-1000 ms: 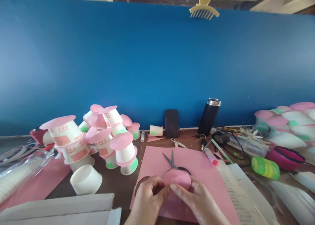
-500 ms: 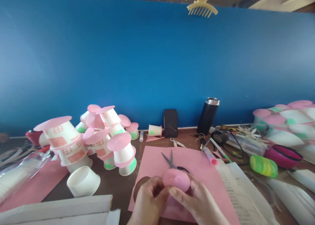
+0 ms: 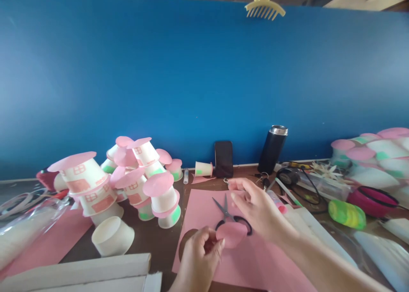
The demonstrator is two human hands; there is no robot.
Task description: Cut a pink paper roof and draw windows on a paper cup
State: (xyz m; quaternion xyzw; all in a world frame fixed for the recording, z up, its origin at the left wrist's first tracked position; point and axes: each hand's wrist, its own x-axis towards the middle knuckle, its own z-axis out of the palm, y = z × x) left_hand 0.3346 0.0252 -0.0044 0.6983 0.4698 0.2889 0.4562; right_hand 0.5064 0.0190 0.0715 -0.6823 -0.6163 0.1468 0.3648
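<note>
Near: left hand [image 3: 200, 256] pinches the pink paper disc [image 3: 235, 236] by its left edge, above the pink sheet [image 3: 197, 211]; too tight a pinch could crease it. Farther, right hand [image 3: 252, 204] has thumb and fingers parted, nothing visible between; a low sweep nearward might knock the splayed scissors [image 3: 226, 214] against the disc.

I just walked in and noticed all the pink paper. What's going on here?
A person's left hand holds a pink paper disc above a pink sheet. The right hand is outstretched beside the scissors, which lie open on the sheet; whether it grips anything is unclear. To the left stand stacked cups topped with pink rounds, a plain white cup nearby.
</note>
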